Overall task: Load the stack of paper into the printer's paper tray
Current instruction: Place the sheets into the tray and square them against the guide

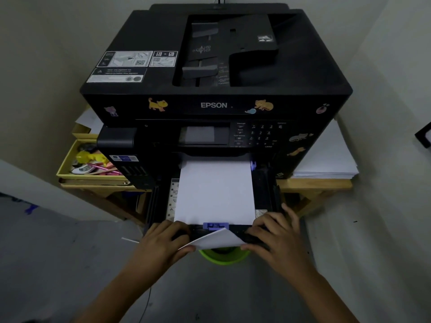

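A black Epson printer (pixel 214 66) stands on a wooden table, its black paper tray (pixel 265 190) pulled out toward me. A white stack of paper (pixel 214 190) lies flat in the tray, its near edge against a purple guide (pixel 215 226). A separate white sheet (pixel 217 240) sticks out over the tray's front edge, tilted up. My left hand (pixel 163 241) grips the tray's front left corner, thumb touching the sheet's left corner. My right hand (pixel 275 236) grips the front right corner, fingers over the rim, thumb at the sheet's right corner.
A second pile of white paper (pixel 326 159) lies on the table (pixel 314 184) right of the printer. A yellow box (pixel 93 159) of pens and small items sits to the left. A green round container (pixel 224 256) stands on the grey floor below the tray.
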The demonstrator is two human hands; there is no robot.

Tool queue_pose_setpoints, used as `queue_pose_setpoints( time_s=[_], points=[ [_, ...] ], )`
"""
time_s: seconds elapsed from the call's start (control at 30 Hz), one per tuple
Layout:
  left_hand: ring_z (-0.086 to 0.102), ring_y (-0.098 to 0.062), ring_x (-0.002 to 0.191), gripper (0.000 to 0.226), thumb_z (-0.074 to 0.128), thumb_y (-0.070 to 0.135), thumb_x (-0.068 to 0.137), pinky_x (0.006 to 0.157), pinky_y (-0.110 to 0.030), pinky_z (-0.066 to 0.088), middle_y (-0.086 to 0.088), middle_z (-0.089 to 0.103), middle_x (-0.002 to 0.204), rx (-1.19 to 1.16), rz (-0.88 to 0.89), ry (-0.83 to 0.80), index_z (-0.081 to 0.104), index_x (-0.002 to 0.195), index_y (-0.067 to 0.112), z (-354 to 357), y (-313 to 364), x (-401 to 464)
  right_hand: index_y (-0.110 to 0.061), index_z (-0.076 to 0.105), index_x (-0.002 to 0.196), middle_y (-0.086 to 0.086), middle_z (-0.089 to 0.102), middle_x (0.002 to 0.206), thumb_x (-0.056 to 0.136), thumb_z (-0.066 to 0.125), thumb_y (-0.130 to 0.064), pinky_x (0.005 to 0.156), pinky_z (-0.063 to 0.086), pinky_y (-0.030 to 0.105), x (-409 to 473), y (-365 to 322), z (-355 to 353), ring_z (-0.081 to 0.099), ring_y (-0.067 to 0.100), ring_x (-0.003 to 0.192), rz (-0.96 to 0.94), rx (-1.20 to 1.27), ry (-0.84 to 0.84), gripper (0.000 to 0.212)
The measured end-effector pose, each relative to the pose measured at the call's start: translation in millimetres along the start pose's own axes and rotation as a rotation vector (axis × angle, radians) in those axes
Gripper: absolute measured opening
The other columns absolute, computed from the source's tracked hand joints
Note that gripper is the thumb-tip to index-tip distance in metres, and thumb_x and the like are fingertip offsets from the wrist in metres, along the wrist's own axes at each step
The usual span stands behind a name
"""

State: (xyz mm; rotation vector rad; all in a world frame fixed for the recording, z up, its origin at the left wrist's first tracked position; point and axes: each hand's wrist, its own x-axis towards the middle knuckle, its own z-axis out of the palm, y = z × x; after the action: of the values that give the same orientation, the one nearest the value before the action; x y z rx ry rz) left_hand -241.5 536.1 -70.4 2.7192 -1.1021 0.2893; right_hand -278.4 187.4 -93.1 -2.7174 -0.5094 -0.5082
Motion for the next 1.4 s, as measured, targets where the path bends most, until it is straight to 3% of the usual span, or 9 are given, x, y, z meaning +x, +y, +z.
queue_pose_setpoints(
  time_s=[0.37, 0.83, 1.13, 1.3, 1.4],
  points=[
    [0.069, -0.024, 0.097, 0.039, 0.047, 0.052, 0.109, 0.074, -0.042, 0.053, 0.005, 0.071, 0.118, 0.011, 0.019, 0.015, 0.071, 0.097, 0.024, 2, -1, 1, -0.031, 0.082, 0.1, -0.016, 0.07, 0.104, 0.093, 0.071, -0.066, 0.12, 0.033, 0.062, 3, 5, 0, 0.062, 0.013, 0.107, -0.01, 0.033, -0.021, 0.037],
    [0.068, -0.02, 0.095, 0.045, 0.043, 0.051, 0.11, 0.081, -0.032, 0.042, 0.006, 0.073, 0.116, 0.034, 0.062, 0.038, 0.075, 0.097, 0.024, 2, -3, 5, -0.031, 0.083, 0.101, -0.017, 0.071, 0.106, 0.092, 0.072, -0.066, 0.125, 0.027, 0.057, 5, 6, -2, 0.06, 0.011, 0.111, -0.019, 0.054, -0.017, 0.037],
    [0.07, -0.022, 0.094, 0.04, 0.052, 0.05, 0.108, 0.073, -0.038, 0.052, 0.006, 0.073, 0.114, -0.041, -0.006, 0.057, 0.074, 0.093, 0.021, -1, 1, 3, -0.032, 0.083, 0.103, -0.018, 0.071, 0.106, 0.091, 0.074, -0.065, 0.123, 0.029, 0.061, 2, 2, -6, 0.064, 0.012, 0.11, 0.012, 0.026, -0.04, 0.036],
    [0.072, -0.023, 0.098, 0.041, 0.053, 0.051, 0.107, 0.079, -0.041, 0.052, 0.0, 0.072, 0.124, -0.042, -0.058, 0.076, 0.074, 0.089, 0.021, -2, 5, 1, -0.031, 0.082, 0.105, -0.016, 0.07, 0.106, 0.093, 0.074, -0.064, 0.121, 0.031, 0.063, 2, -1, -8, 0.067, 0.016, 0.108, 0.029, -0.015, -0.069, 0.036],
    [0.073, -0.022, 0.095, 0.037, 0.056, 0.047, 0.107, 0.078, -0.04, 0.052, 0.002, 0.074, 0.118, -0.013, -0.014, 0.101, 0.074, 0.09, 0.02, 0, 5, 1, -0.028, 0.081, 0.107, -0.013, 0.069, 0.106, 0.096, 0.073, -0.06, 0.122, 0.03, 0.063, -1, -6, -10, 0.069, 0.015, 0.104, 0.025, -0.051, -0.06, 0.034]
  ],
)
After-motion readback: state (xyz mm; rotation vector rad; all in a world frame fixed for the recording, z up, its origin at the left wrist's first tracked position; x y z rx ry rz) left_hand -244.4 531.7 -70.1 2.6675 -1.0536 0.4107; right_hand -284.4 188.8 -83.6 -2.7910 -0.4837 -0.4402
